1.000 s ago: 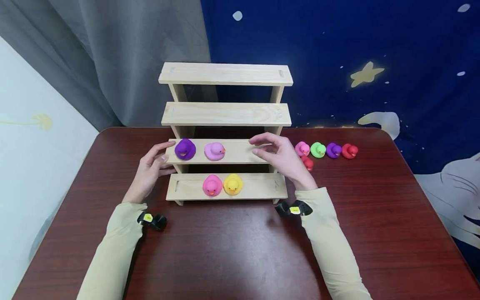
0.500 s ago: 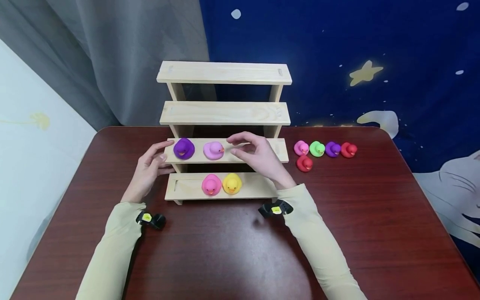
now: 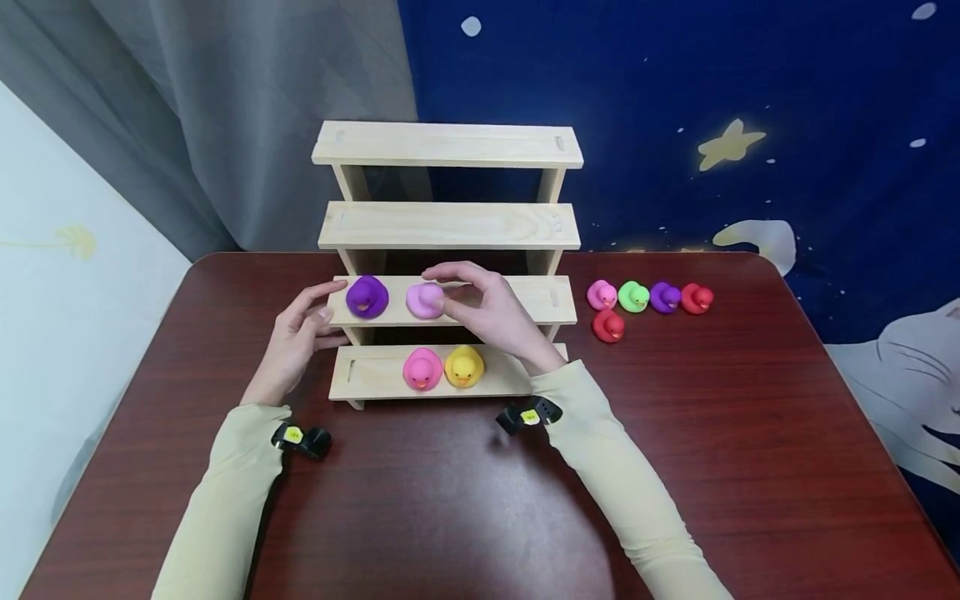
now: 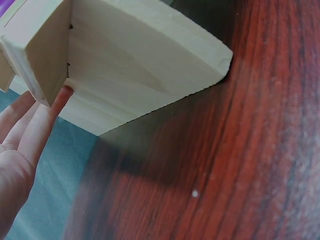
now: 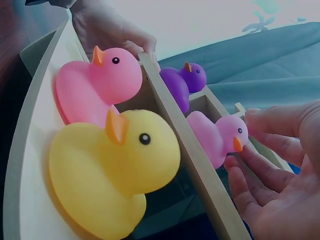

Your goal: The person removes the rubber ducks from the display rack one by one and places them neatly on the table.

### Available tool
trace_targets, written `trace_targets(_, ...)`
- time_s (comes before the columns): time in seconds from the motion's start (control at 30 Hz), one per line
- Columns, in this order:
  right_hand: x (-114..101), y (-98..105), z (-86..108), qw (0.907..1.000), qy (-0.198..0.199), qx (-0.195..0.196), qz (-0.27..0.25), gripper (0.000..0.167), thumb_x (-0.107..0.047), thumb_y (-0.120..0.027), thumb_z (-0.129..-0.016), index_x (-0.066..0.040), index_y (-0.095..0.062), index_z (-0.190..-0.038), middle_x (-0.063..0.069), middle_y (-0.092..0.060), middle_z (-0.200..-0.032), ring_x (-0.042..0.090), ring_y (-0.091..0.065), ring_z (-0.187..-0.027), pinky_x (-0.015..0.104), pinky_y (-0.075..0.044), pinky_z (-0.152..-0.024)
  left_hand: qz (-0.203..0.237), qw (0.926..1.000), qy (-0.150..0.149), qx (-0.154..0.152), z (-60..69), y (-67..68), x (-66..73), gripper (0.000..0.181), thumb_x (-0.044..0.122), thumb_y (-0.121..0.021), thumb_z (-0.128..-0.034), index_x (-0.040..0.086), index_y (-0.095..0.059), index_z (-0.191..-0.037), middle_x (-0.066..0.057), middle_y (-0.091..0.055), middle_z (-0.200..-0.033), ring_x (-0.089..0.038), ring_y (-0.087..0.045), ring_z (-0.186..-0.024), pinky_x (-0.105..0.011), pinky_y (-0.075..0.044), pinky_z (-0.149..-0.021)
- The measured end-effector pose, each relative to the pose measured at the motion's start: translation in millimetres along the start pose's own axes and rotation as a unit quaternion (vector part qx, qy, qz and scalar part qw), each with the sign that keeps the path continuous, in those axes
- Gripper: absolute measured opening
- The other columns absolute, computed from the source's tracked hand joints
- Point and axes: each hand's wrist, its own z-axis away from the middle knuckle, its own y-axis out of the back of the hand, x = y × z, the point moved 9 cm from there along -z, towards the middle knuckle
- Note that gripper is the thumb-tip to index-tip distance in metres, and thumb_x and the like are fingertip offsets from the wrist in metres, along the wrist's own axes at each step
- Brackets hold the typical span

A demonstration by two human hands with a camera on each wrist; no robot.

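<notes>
Just then, the right hand (image 3: 491, 312) spread loose fingers beside the lilac duck (image 3: 422, 302) on the second-lowest step (image 3: 551, 300) of the wooden stand (image 3: 450, 225), contact being unclear; the left hand (image 3: 295, 335) rested extended fingers against that step's left end.

PLACE=home-like | starry blue cloth (image 3: 637, 167) | grey curtain (image 3: 285, 100) | dark-red table (image 3: 420, 500)

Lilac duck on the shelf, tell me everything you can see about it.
The lilac duck looks like smooth plastic, with a rounded body, a black eye and an orange beak. It sits upright on the second board from the bottom, apart from the dark purple duck. The right grip reaches around it; whether it touches is unclear.
</notes>
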Motion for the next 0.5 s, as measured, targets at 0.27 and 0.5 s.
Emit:
trace_targets(0.27,5.1,-0.9,-0.3,0.9994,-0.024,-0.003,0.025,0.034,0.004,-0.065,-0.086,-0.001,-0.065,-0.12,0.006,-0.063,-0.114,0.016,-0.059,-0.096,0.03,-0.049,-0.085,-0.002,1.0,0.0,-0.001,-0.3,-0.7,0.8,0.036,0.011,-0.044,-0.1032,0.008,-0.05,-0.139,-0.003,-0.057,-0.129,-0.016,-0.068,-0.094,-0.031,-0.056,-0.073)
trace_targets(0.5,7.1,-0.6,1.2,0.9988,-0.027,-0.006,0.041,0.032,0.003,-0.066,-0.085,-0.002,-0.067,-0.116,0.004,-0.065,-0.105,0.016,-0.058,-0.089,0.029,-0.049,-0.081,-0.007,1.0,0.0,0.0,-0.3,-0.4,0.4,0.036,0.01,-0.043,-0.1032,0.008,-0.05,-0.139,-0.003,-0.057,-0.128,-0.015,-0.068,-0.094,-0.03,-0.056,-0.073)
